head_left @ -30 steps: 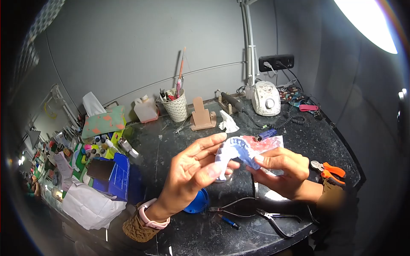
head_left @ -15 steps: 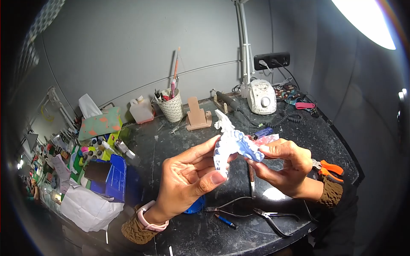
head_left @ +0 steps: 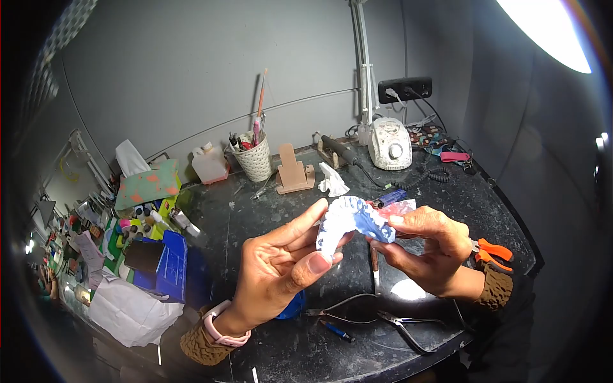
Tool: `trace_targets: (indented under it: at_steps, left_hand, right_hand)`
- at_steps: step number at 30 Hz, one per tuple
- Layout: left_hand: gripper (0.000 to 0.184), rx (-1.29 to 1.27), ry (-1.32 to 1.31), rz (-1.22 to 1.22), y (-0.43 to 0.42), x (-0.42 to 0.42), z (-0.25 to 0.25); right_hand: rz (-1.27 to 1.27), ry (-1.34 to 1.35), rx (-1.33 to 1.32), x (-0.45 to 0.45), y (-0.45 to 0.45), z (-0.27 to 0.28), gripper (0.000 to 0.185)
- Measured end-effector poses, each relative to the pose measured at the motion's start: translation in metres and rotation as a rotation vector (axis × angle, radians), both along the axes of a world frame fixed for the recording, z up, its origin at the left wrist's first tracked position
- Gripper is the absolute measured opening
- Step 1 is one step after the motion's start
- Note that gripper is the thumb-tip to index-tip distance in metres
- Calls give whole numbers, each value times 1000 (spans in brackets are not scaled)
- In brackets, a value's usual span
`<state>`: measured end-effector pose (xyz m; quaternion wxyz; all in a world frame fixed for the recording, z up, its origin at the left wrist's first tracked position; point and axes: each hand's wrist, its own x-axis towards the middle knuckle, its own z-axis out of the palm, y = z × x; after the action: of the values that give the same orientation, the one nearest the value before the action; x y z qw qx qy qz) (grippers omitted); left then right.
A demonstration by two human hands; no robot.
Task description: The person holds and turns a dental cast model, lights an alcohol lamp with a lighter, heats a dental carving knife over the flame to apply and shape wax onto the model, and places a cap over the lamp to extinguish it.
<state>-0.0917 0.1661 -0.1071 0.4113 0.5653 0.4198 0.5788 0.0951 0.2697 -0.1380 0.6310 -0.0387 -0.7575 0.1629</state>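
A horseshoe-shaped dental cast [head_left: 350, 216], white on the left and bluish in shade on the right, is held up above the bench between both hands. My left hand [head_left: 281, 258] grips its left end, thumb in front and fingers behind. The right end is pinched between thumb and fingers of my right hand [head_left: 431, 246]. Tooth shapes show along the arch. Just beyond it lies a crumpled white piece [head_left: 332, 180], and a clear-pink packet [head_left: 397, 209] shows partly behind the cast.
Below my hands lie pliers [head_left: 405, 332], a blue pen-like tool [head_left: 337, 330] and a wood-handled knife [head_left: 375, 268]. Orange-handled cutters [head_left: 491, 252] rest by my right wrist. A white control unit [head_left: 391, 145], phone stand [head_left: 295, 171] and tool cup [head_left: 254, 159] stand behind. Clutter and a blue box [head_left: 169, 265] fill the left.
The dental cast has tipped and dropped slightly at its top, so the crumpled white piece behind now shows apart from it. Both hands keep their hold, with little movement.
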Motion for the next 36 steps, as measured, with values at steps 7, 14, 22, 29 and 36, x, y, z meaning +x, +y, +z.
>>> trace_targets:
  at_steps: [7, 14, 22, 29, 36]
  left_hand:
    - [81, -35, -81, -188, 3, -1, -5]
    - [83, -61, -74, -241, 1, -5, -8]
    - [84, -37, -66, -246, 1, -4, -11]
    - [81, 23, -122, -237, 2, -6, -13]
    - [81, 52, -6, -145, -1, -12, -19]
  right_hand:
    - [26, -28, 87, 5, -4, 9, 37]
    - [25, -57, 111, 9, -8, 13, 39]
    - [31, -82, 148, 12, -11, 18, 41]
    - [111, -22, 113, 9, -11, 13, 41]
    - [156, -2, 91, 11, -11, 12, 40]
